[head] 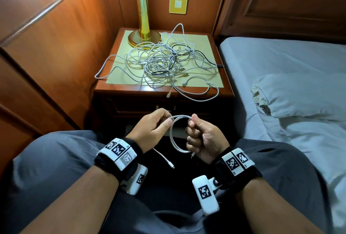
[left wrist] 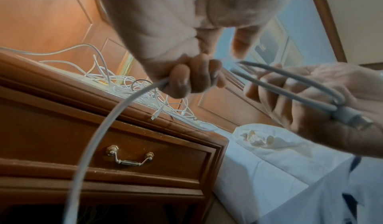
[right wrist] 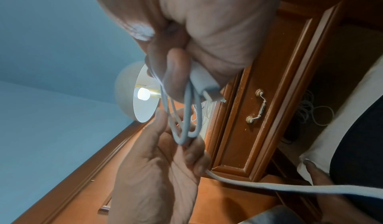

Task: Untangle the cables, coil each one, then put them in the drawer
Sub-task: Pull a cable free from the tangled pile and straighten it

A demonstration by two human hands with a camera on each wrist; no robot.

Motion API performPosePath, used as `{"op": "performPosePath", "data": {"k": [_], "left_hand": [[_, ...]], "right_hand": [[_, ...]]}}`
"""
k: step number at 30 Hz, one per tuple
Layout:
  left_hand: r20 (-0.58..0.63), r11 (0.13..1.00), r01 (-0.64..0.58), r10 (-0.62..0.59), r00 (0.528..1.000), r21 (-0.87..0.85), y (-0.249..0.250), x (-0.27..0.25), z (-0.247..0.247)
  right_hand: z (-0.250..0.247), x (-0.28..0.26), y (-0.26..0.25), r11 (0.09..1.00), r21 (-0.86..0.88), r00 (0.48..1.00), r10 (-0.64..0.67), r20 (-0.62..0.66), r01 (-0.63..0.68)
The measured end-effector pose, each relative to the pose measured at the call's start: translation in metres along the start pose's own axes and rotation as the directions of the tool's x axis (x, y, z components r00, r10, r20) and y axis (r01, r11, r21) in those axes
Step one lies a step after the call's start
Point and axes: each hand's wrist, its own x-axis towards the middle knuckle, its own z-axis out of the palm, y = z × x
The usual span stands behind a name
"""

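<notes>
The left grip (head: 152, 128) pinches a thin white charging cable (head: 175, 138) between thumb and fingertips, and the right grip (head: 203, 140) is a closed fist around the gathered loops of that same cable — a plug end sticks out below the fist. The half-made coil hangs between the two grips, above the person's lap in grey trousers (head: 56, 168) and in front of the dark wooden bedside worktop (head: 104, 85). Its loose tail drops from the left grip and ends in a small white plug (head: 171, 165) over the dark gap between the knees.

A tangled heap of white and black cables (head: 161, 63) covers the middle of the worktop's pale mat (head: 206, 44), with strands reaching the left and front edges; one white loop overhangs the front edge. A brass lamp (head: 143, 18) stands at the back edge.

The wooden drawer (left wrist: 145, 150) with a brass handle (left wrist: 130, 158) sits closed under the front edge. A bed with a blue-grey sheet (head: 280, 61) lies beside the worktop's right edge.
</notes>
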Motion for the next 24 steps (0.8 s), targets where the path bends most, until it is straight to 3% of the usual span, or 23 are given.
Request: {"op": "performPosePath", "data": {"k": [3,6,8,10,12,14,17,19,21,24], "left_hand": [[-0.084,0.998,-0.054,0.055,0.995,0.013,-0.003,0.002,-0.003],[-0.114,0.983,-0.103,0.121,0.986,0.151,-0.009,0.003,-0.007],[-0.135,0.972,-0.055,0.087,0.987,0.227,-0.016,0.005,-0.018],[-0.245,0.971,0.03,0.03,0.969,0.237,-0.026,0.008,-0.04],[-0.377,0.967,0.116,-0.023,0.926,0.227,-0.035,0.011,-0.064],[-0.409,0.951,0.153,-0.032,0.912,0.268,-0.041,0.01,-0.076],[-0.217,0.937,0.027,0.052,0.975,0.348,-0.035,0.005,-0.059],[0.011,0.925,-0.133,0.138,0.99,0.355,-0.022,-0.002,-0.033],[0.193,0.918,-0.244,0.19,0.963,0.313,-0.006,-0.006,-0.011],[0.22,0.922,-0.324,0.278,0.935,0.21,0.011,-0.008,-0.002]], "right_hand": [[0.0,0.0,-0.001,1.0,0.009,1.0,-0.013,-0.007,0.013],[0.0,0.0,-0.004,1.0,0.011,0.999,-0.028,-0.017,0.028],[-0.004,0.001,-0.012,0.996,0.038,0.995,-0.08,-0.062,0.082],[-0.013,0.003,-0.028,0.978,0.092,0.973,-0.171,-0.155,0.186],[-0.028,0.004,-0.043,0.943,0.141,0.926,-0.256,-0.276,0.302],[-0.039,0.004,-0.049,0.911,0.128,0.872,-0.324,-0.367,0.392],[-0.04,0.007,-0.039,0.879,-0.073,0.809,-0.463,-0.363,0.471],[-0.032,0.01,-0.023,0.809,-0.35,0.797,-0.562,-0.223,0.473],[-0.025,0.012,-0.005,0.678,-0.592,0.824,-0.565,-0.042,0.435],[-0.02,0.012,0.014,0.507,-0.803,0.899,-0.431,0.079,0.314]]}}
